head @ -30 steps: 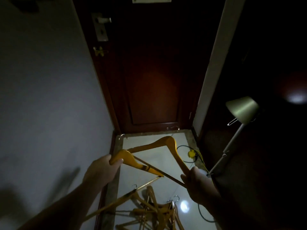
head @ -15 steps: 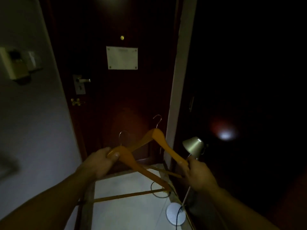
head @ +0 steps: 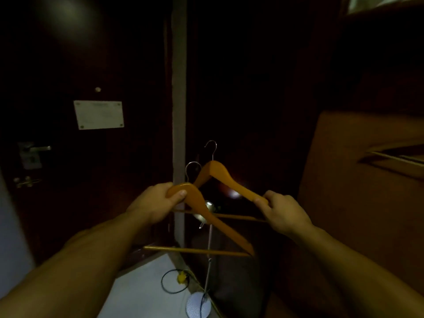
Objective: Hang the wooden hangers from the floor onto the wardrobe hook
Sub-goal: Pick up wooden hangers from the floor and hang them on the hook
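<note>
Head view: dim entry. Your left hand (head: pixel 156 203) grips the near hanger (head: pixel 220 224) at its top, fingers curled round it. Your right hand (head: pixel 283 212) pinches one arm of the far hanger (head: pixel 229 180). Both hangers are in mid-air, hooks up and overlapping, in front of a pale doorframe (head: pixel 179 99). A dark door (head: pixel 68 203) with a plate (head: pixel 98 114) stands left, a brown panel (head: pixel 367 214) right. On the pale floor (head: pixel 142 292) below lie a cable (head: pixel 162 282) and a lamp base (head: pixel 195 307).
</note>
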`<state>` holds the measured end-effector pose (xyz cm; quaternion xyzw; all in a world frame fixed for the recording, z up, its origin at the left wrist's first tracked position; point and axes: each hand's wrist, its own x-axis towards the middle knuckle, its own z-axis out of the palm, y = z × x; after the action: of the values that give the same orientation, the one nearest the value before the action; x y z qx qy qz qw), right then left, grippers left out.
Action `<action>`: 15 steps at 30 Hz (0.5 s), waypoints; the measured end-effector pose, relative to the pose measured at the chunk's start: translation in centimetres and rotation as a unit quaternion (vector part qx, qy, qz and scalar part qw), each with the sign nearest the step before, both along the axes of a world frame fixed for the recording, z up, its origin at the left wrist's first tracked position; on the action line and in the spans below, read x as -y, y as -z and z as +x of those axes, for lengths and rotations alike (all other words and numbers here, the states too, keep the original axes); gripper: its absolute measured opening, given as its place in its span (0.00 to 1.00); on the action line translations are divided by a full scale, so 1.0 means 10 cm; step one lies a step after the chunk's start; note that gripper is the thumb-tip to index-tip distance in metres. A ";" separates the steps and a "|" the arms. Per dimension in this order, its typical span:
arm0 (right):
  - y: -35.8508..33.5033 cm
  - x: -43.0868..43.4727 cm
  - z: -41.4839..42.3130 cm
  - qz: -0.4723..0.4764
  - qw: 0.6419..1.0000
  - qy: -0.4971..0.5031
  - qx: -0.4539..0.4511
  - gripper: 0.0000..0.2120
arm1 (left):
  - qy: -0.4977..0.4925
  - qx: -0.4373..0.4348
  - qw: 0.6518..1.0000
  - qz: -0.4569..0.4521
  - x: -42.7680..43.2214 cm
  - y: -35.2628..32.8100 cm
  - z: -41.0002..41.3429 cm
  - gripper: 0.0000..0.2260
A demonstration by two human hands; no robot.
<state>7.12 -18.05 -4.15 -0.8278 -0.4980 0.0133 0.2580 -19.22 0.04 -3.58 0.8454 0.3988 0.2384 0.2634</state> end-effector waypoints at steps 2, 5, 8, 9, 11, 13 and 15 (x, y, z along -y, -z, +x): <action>-0.15 0.33 0.20 -0.004 1.000 0.015 -0.007 0.15 | 0.030 0.004 1.000 0.002 0.16 -0.15 0.31 0.11; -0.34 0.88 0.57 -0.031 0.998 0.043 0.022 0.13 | 0.067 0.010 0.997 0.023 0.43 -0.36 0.83 0.12; -0.50 1.48 0.93 -0.048 0.994 0.085 0.056 0.13 | 0.108 0.027 0.993 0.036 0.75 -0.55 1.35 0.12; -0.56 1.69 1.05 -0.049 0.992 0.101 0.065 0.13 | 0.123 0.032 0.991 0.038 0.87 -0.61 1.53 0.12; -0.66 2.08 1.28 -0.046 0.987 0.131 0.078 0.13 | 0.148 0.040 0.987 0.042 1.13 -0.70 1.88 0.13; -0.77 2.45 1.50 -0.035 0.983 0.156 0.090 0.13 | 0.166 0.048 0.984 0.044 1.40 -0.76 2.23 0.12; -0.87 2.79 1.71 -0.019 0.980 0.174 0.097 0.13 | 0.177 0.050 0.981 0.053 1.66 -0.81 2.56 0.14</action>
<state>24.18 -45.93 4.54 -0.9040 -0.3685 -0.1030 0.1908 6.34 -16.55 4.54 0.9023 0.2158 0.2511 0.2761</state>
